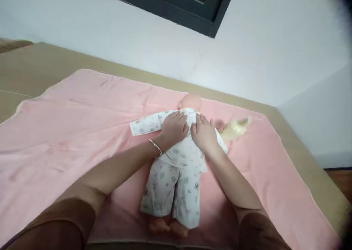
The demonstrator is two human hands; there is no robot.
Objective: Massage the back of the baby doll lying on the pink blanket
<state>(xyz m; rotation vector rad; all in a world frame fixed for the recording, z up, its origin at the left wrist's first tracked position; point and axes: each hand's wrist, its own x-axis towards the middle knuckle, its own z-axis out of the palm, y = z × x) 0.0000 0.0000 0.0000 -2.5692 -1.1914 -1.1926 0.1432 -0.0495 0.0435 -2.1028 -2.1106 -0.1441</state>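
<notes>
A baby doll (176,169) in white patterned pyjamas lies on its back on a pink blanket (68,132), head toward the wall. My left hand (174,127), with a bangle on its wrist, rests flat on the doll's chest, fingers together and stretched. My right hand (204,132) lies flat beside it on the chest, fingers stretched toward the doll's neck. Neither hand holds anything. The doll's head (190,101) shows just past my fingertips. One sleeved arm (145,125) sticks out to the left. The doll's bare feet (167,226) point toward me.
A pale yellow object (235,128), blurred, lies on the blanket right of the doll. The blanket covers a tan surface (27,70) against a white wall (247,59). A dark window frame (176,7) is above. The surface's right edge drops to a wooden floor (341,178).
</notes>
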